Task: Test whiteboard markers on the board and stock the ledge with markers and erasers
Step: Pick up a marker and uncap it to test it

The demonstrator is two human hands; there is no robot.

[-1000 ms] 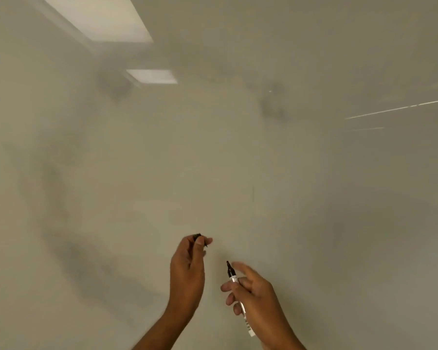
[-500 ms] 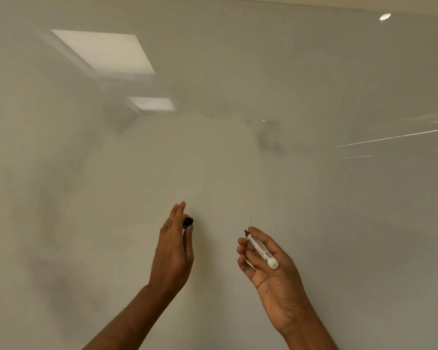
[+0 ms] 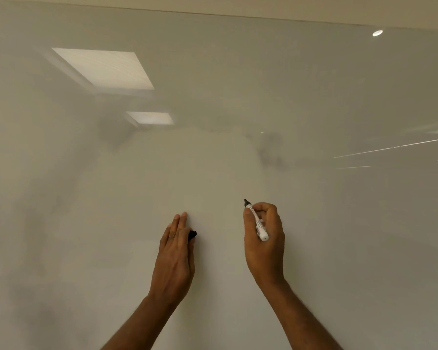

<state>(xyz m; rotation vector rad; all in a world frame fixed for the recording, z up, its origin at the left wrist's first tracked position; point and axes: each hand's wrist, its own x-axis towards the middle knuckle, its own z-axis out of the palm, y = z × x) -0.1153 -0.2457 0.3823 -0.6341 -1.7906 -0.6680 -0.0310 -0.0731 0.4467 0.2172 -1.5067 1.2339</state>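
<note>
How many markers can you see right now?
1. The marker is gripped in the right hand, tip up near the whiteboard. Its black cap is in the left hand. More may be out of view.

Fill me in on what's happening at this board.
A person faces the whiteboard. The right hand has its grip on an uncapped white marker, black tip pointing up close to the board; contact cannot be told. The left hand pinches the black cap. Only faint grey smudges show on the board, no drawn line.
</note>
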